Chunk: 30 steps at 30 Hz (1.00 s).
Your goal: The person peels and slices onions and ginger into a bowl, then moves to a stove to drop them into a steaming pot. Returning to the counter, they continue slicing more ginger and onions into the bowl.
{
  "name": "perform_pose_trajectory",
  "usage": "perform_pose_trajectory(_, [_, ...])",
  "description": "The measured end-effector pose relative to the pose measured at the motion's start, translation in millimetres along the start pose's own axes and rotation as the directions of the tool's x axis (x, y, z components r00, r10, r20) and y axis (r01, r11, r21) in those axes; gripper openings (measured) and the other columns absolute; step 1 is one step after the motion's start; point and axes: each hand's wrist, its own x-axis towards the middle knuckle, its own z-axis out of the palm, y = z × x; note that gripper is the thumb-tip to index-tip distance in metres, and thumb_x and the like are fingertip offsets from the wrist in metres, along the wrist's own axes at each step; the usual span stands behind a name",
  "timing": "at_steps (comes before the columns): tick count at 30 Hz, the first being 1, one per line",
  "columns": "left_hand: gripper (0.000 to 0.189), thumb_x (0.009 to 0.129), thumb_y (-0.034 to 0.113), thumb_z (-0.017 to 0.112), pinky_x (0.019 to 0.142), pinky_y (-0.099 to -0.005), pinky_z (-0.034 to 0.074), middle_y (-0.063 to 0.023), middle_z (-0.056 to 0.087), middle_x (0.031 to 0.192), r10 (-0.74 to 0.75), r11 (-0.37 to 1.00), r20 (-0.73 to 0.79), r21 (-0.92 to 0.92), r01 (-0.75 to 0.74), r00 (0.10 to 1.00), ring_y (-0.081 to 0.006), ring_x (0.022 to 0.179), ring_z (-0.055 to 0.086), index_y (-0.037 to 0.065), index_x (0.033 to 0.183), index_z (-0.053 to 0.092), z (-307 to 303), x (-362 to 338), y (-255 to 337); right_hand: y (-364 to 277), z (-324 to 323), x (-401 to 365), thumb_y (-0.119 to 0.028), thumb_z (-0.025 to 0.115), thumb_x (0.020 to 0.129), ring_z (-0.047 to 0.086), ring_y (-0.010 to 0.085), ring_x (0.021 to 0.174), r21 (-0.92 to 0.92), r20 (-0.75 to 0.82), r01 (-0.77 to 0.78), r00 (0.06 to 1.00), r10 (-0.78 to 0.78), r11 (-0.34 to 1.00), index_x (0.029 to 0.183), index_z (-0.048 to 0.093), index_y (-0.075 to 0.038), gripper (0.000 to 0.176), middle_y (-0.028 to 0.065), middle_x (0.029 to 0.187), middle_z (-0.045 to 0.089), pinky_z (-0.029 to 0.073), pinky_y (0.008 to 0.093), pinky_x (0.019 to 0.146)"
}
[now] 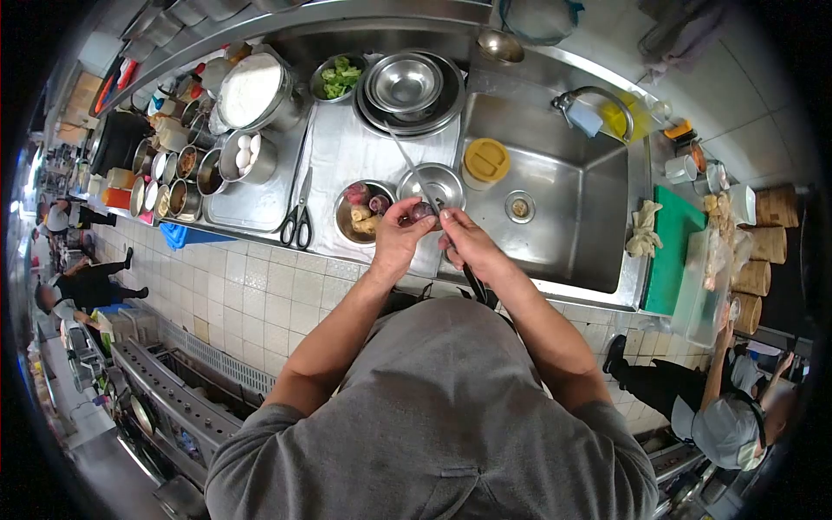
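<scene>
My left hand (400, 234) grips a small dark purple vegetable (421, 211), fingers closed round it. In my right hand (468, 238) is a knife (411, 163), its long blade pointing up and away, its edge near the vegetable. Both hands nearly touch, in front of an empty-looking steel bowl (431, 185). To the left, another steel bowl (345, 224) holds reddish purple pieces (355, 193) and yellowish pieces (365, 225). Black-handled scissors (297, 227) lie left of that bowl on the steel counter.
The sink (555, 208) lies right, with a yellow-lidded container (485, 163) at its left side. Stacked bowls (406, 83), greens (341, 78) and a pot of eggs (248, 158) stand on the counter. A green board (676, 243) is far right. A co-worker (719, 416) stands lower right.
</scene>
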Motion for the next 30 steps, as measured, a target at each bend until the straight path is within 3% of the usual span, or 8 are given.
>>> perform_pose_trajectory(3, [0.046,0.094,-0.002,0.070,0.097,-0.0357,0.059,-0.0084,0.065,0.114,-0.091,0.992,0.055,-0.088,0.096,0.994,-0.0173,0.105,0.066,-0.002,0.138,0.055,-6,-2,13,-11,-20,-1,-0.058,0.053,0.103,0.043,0.0095,0.047,0.369,0.296,-0.316,0.932,0.212,0.874,0.119,0.056,-0.016,0.045,0.0047,0.085,0.061,0.038,0.0269,0.043])
perform_pose_trajectory(6, [0.045,0.096,-0.001,0.067,0.098,-0.0383,0.059,-0.0077,0.065,0.113,-0.124,0.951,0.151,-0.265,0.161,0.981,-0.0186,0.106,0.067,-0.001,0.140,0.054,-17,-1,19,-14,-24,0,-0.058,0.054,0.103,0.043,0.0087,0.048,0.382,0.304,-0.357,0.920,0.249,0.853,0.122,0.055,-0.015,0.047,0.0051,0.084,0.060,0.038,0.0268,0.043])
perform_pose_trajectory(10, [0.044,0.101,0.003,0.061,0.106,-0.0387,0.055,-0.0143,0.064,0.131,-0.124,0.902,0.276,-0.368,0.224,0.953,-0.0296,0.122,0.065,0.003,0.144,0.052,-29,-6,24,-13,-26,9,-0.059,0.055,0.103,0.043,0.0085,0.048,0.377,0.338,-0.342,0.916,0.215,0.861,0.124,0.055,-0.014,0.050,0.0065,0.086,0.062,0.039,0.0264,0.043])
perform_pose_trajectory(16, [0.046,0.101,0.005,0.060,0.107,-0.0391,0.055,-0.0208,0.059,0.137,-0.091,0.825,0.324,-0.505,0.253,0.942,-0.0360,0.123,0.063,0.002,0.146,0.049,-35,-22,46,-16,-28,24,-0.058,0.051,0.105,0.041,0.0064,0.050,0.129,0.114,-0.234,0.969,0.220,0.964,0.139,0.052,-0.013,0.056,0.0105,0.091,0.065,0.039,0.0256,0.043])
perform_pose_trajectory(19, [0.045,0.100,0.002,0.060,0.106,-0.0388,0.055,-0.0188,0.065,0.127,-0.137,0.844,0.324,-0.456,0.282,0.936,-0.0346,0.119,0.066,0.001,0.144,0.050,-44,-14,49,-11,-28,28,-0.057,0.048,0.106,0.041,0.0065,0.050,-0.049,0.128,-0.274,0.952,0.278,0.960,0.152,0.043,-0.013,0.063,0.0140,0.094,0.066,0.039,0.0245,0.042])
perform_pose_trajectory(25, [0.044,0.096,0.000,0.066,0.103,-0.0388,0.056,-0.0145,0.069,0.119,-0.196,0.926,0.177,-0.290,0.241,0.965,-0.0276,0.113,0.068,0.000,0.138,0.054,-47,-6,43,-2,-17,34,-0.054,0.041,0.109,0.041,0.0071,0.048,-0.222,0.080,-0.068,0.993,0.087,0.973,0.161,0.031,-0.012,0.067,0.0129,0.095,0.067,0.039,0.0223,0.044])
perform_pose_trajectory(27, [0.043,0.096,0.001,0.066,0.103,-0.0393,0.056,-0.0122,0.069,0.120,-0.161,0.924,0.129,-0.329,0.195,0.978,-0.0249,0.114,0.067,0.002,0.138,0.055,-48,-5,39,6,-16,44,-0.052,0.039,0.110,0.045,0.0077,0.052,-0.254,0.098,0.052,0.995,-0.028,0.966,0.164,0.024,-0.013,0.068,0.0114,0.094,0.067,0.041,0.0237,0.044])
perform_pose_trajectory(30, [0.044,0.097,0.001,0.066,0.103,-0.0391,0.055,-0.0107,0.068,0.124,-0.121,0.918,0.171,-0.355,0.176,0.978,-0.0223,0.116,0.066,0.005,0.139,0.056,-49,-2,33,-4,-19,44,-0.053,0.040,0.109,0.059,0.0122,0.073,-0.261,0.113,-0.041,0.991,0.073,0.965,0.164,0.023,-0.013,0.070,0.0142,0.101,0.069,0.049,0.0267,0.053])
